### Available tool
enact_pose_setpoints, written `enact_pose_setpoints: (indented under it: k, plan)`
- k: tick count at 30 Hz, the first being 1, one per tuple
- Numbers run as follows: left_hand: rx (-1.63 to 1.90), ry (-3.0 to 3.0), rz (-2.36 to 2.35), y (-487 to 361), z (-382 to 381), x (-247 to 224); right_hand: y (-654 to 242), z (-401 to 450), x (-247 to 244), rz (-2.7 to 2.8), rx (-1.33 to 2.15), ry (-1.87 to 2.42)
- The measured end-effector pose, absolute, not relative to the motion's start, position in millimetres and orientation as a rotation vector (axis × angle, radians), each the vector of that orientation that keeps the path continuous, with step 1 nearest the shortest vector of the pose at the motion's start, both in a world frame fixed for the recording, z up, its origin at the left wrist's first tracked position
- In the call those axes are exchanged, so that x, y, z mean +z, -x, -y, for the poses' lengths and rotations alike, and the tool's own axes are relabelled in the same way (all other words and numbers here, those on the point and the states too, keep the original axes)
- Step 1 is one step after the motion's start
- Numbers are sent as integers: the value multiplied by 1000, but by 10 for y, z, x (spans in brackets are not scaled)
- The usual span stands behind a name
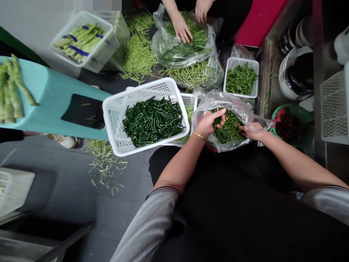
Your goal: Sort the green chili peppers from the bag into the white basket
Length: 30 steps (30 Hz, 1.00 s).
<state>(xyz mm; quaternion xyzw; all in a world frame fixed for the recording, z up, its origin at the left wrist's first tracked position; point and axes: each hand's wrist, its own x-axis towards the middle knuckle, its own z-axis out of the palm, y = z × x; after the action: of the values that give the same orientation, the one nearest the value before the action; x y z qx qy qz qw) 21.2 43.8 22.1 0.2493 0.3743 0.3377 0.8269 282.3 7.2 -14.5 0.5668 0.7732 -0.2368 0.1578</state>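
Note:
A clear plastic bag (pixel 203 105) stands open in front of my lap, with green chili peppers and thin stems (pixel 229 133) inside it. At the bag's left side, my left hand (pixel 208 123) is closed around a few dark green chili peppers (pixel 216 115), its thumb stretched out above them. My right hand (pixel 252 131) reaches in from the right, and the bag's film lies over its wrist. Its fingers curl into the stems, and what they grip is hidden. To the left, a white plastic basket (pixel 114 122) holds a heap of dark green chilies (pixel 152 120).
Another person's hands (pixel 183 29) rest over a bag of greens (pixel 174 54) ahead. A turquoise stool (pixel 57 94) stands left, near a basket of banded stalks (pixel 81 63). A small basket of leaves (pixel 241 78) and a green bowl (pixel 308 118) are right. Peelings (pixel 106 167) litter the floor.

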Motion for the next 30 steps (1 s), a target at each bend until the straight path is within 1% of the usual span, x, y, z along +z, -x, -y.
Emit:
enact_pose_setpoints:
  k: [2,3,8,10,12,14,15,18,20,22,24,26,27,30]
  plan:
    - [694,-517,-788,-210,-435,223,-2807,-155,-69,-2214,-752,-1630]
    - [690,-516,-786,-218,-432,215,-2777,-198,-7,-2220,-856,-1682]
    - [762,-606,-816,-353,-385,140,-2440,-223,350,-2099,-1737,-2117]
    - [809,-636,-843,-400,-372,126,-2289,-205,395,-2076,-1926,-2158]
    - [857,-617,-871,-393,-388,127,-2193,-262,336,-2120,-2009,-2072]
    - [894,-566,-909,-326,-440,131,-2161,-397,187,-2204,-1905,-2029]
    - [905,-540,-929,-277,-475,134,-2161,-474,94,-2260,-1754,-2044]
    - [914,-500,-968,-125,-584,148,-2202,-605,-161,-2386,-1076,-2016]
    - [916,-508,-961,-58,-637,172,-2273,-565,-243,-2402,-796,-1787]
    - [935,-525,-929,-34,-666,207,-2382,-483,-232,-2383,-758,-1519]
    - [965,-523,-897,-43,-671,243,-2482,-454,-155,-2337,-876,-1369]
    - [984,-498,-889,-68,-660,266,-2495,-535,-74,-2316,-959,-1427]
    - [984,-485,-890,-79,-650,269,-2451,-615,-52,-2323,-942,-1515]
    - [962,-485,-906,-83,-627,247,-2141,-929,-103,-2330,-709,-1798]
